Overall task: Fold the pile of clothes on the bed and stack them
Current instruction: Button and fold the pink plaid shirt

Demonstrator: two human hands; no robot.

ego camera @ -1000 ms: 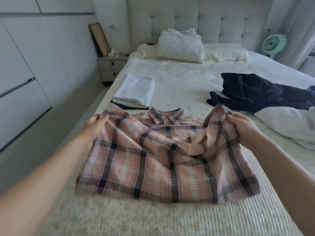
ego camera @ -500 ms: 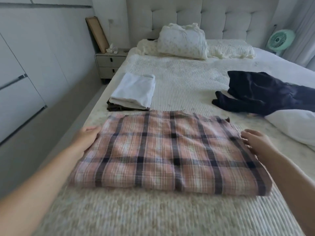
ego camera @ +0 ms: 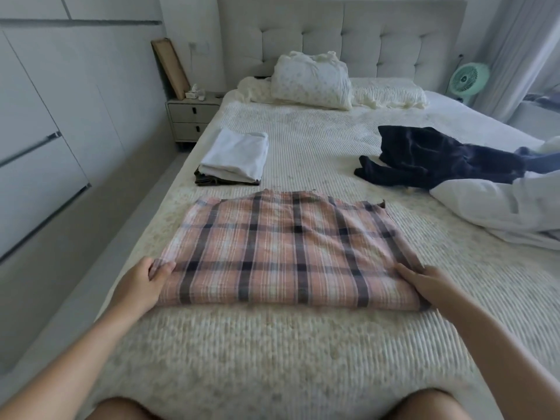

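Pink-and-navy plaid cotton shirt (ego camera: 288,250), folded into a flat rectangle, lies on the cream ribbed bedspread (ego camera: 303,359). Left hand (ego camera: 142,283) pinches its near-left corner; right hand (ego camera: 424,281) rests flat, fingers straight, on its near-right edge. Risk: uneven lifting could let layers slip open before reaching the folded white-and-dark stack (ego camera: 233,159).

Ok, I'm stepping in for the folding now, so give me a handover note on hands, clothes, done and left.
Left hand pinches the plaid shirt at its near left corner; right hand rests flat on its near right corner.
Done: shirt folded once; stack of folded clothes sits beyond it, white on top.
Left: finish the shirt, stack it, then fold the dark garment and white garment on the right.
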